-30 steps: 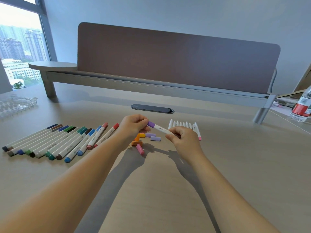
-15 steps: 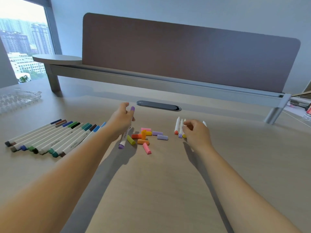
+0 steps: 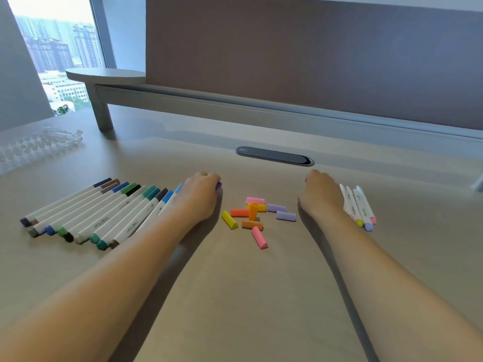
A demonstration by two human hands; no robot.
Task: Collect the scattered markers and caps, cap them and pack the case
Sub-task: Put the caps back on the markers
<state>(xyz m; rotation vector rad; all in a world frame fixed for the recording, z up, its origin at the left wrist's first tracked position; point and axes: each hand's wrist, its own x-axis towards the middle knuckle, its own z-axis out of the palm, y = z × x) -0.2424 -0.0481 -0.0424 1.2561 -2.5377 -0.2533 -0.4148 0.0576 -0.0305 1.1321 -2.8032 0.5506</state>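
Note:
A row of capped markers (image 3: pixel 99 212) lies on the desk at the left. My left hand (image 3: pixel 201 198) rests at the right end of that row, fingers closed on a purple marker (image 3: pixel 219 185); only its purple cap peeks out past my fingers. Loose caps (image 3: pixel 252 212) in pink, orange, yellow and lilac lie scattered between my hands. To the right, my right hand (image 3: pixel 320 195) is curled over the far ends of several white uncapped markers (image 3: pixel 359 207). Whether it grips one is hidden.
The clear plastic marker case (image 3: pixel 39 145) lies at the far left of the desk. A dark cable grommet (image 3: pixel 274 155) sits behind the caps. A grey raised shelf (image 3: pixel 183 100) and a brown divider panel (image 3: pixel 313 53) close off the back.
Both hands held the purple marker over the caps. The left hand then carried it left and down to the end of the capped row, while the right hand moved onto the uncapped markers.

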